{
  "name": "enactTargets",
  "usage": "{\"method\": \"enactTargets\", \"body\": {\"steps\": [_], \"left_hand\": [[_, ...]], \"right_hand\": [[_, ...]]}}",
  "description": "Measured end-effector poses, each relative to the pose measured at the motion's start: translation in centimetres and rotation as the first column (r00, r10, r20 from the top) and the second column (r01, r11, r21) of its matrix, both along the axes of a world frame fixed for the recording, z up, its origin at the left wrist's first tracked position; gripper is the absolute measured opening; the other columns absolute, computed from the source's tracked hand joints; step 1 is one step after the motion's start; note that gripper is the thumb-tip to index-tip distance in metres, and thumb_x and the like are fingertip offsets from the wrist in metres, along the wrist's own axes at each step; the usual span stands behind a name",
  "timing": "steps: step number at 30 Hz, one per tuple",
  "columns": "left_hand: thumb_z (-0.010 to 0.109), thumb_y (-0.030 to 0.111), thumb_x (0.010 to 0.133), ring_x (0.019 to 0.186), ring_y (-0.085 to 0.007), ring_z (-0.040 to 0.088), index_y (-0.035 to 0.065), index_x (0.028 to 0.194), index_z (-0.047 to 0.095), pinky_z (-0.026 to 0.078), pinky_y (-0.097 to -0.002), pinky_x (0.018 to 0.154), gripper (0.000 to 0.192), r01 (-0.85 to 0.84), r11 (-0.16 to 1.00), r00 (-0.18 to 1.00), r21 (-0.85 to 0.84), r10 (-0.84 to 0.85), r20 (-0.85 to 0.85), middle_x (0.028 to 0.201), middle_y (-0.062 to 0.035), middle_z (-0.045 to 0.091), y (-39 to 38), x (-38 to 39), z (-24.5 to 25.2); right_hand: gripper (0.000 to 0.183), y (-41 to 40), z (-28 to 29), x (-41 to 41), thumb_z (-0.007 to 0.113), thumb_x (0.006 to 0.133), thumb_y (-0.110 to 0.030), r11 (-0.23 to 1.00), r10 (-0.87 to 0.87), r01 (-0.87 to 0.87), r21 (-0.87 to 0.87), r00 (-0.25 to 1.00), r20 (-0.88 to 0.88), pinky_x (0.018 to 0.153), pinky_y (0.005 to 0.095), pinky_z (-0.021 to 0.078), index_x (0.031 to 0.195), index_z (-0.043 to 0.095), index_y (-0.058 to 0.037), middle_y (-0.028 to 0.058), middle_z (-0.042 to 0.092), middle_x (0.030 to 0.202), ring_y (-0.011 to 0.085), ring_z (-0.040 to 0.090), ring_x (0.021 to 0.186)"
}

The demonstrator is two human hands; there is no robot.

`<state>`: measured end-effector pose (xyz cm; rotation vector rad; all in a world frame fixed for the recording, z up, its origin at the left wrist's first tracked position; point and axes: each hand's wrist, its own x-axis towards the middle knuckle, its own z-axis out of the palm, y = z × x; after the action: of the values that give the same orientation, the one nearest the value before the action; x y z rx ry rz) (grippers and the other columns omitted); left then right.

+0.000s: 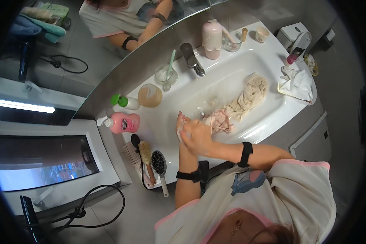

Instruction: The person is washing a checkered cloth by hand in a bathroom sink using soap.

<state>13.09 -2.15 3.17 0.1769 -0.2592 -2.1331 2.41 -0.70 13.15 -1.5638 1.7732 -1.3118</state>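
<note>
Over the near left part of the white sink (177, 91), my left hand (180, 124) points its fingers up, with white lather on it. My right hand (199, 135) presses across it, fingers bent, and covers much of its palm. Whether anything lies between them is hidden. Just right of my hands, a wet pink cloth (221, 121) lies in the basin, touching a twisted cream cloth (248, 93) farther right. Cloudy water is in the basin below the dark metal faucet (192, 59).
Left rim: pink pump bottle (125, 122), green-topped pump bottle (126, 102), round jar (150, 95), paddle hairbrush (158, 163) and other brushes. Back rim: glass with green toothbrush (166, 74), pink-and-white bottle (212, 39), glass cup (232, 42), small cup (262, 34). Right rim: crumpled white packaging (297, 84).
</note>
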Motion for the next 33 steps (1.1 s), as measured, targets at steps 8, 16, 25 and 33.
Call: {"method": "enactTargets", "body": {"steps": [8, 16, 25, 33], "left_hand": [[0.043, 0.024, 0.086, 0.096, -0.0256, 0.051, 0.0009, 0.104, 0.047, 0.042, -0.0396, 0.083, 0.029, -0.178, 0.932, 0.89, 0.315, 0.016, 0.456, 0.105, -0.0126, 0.052, 2.8, -4.4, 8.0], [0.043, 0.018, 0.087, 0.069, -0.0129, 0.048, 0.0061, 0.081, 0.046, 0.044, -0.0269, 0.066, 0.014, -0.336, 0.935, 0.665, -0.112, 0.32, 0.675, 0.077, -0.0026, 0.046, 1.4, 0.7, 10.7], [0.049, 0.02, 0.085, 0.068, -0.0092, 0.042, 0.0063, 0.079, 0.042, 0.038, -0.0217, 0.063, 0.016, -0.02, 0.931, 0.575, -0.363, 0.308, 0.758, 0.075, -0.0026, 0.044, 1.3, -0.4, 15.0], [0.053, 0.011, 0.081, 0.068, -0.0075, 0.042, 0.006, 0.079, 0.044, 0.038, -0.0198, 0.059, 0.011, 0.032, 0.891, 0.641, -0.454, 0.33, 0.693, 0.078, -0.0031, 0.046, 1.7, 0.3, 14.0]], "right_hand": [[0.021, -2.7, -5.6, -4.2, 0.055, 0.072, -0.022, 0.93, 0.044, -0.204, 0.306, 0.887, 0.459, 0.053, 0.0376, 0.0429, 0.069, 0.054, -0.0016, 0.0149, 0.056, 0.059, 0.0261, 0.057, 0.057], [0.021, -1.4, -3.6, -12.5, 0.048, 0.083, -0.024, 0.436, -0.07, -0.868, 0.238, 0.231, 0.971, 0.054, 0.0246, 0.0469, 0.084, 0.054, -0.0035, 0.0044, 0.058, 0.078, 0.0107, 0.056, 0.064], [0.034, -0.2, -2.3, -12.9, 0.051, 0.083, -0.03, 0.213, 0.2, -0.903, 0.373, 0.414, 0.888, 0.063, 0.0231, 0.0458, 0.102, 0.054, -0.002, 0.003, 0.058, 0.086, 0.009, 0.054, 0.075], [0.008, 0.7, 0.8, -13.6, 0.055, 0.078, -0.009, 0.388, 0.513, -0.915, 0.115, 0.318, 0.797, 0.056, 0.018, 0.0336, 0.074, 0.049, -0.0055, -0.0044, 0.046, 0.067, 0.0028, 0.041, 0.062]]}}
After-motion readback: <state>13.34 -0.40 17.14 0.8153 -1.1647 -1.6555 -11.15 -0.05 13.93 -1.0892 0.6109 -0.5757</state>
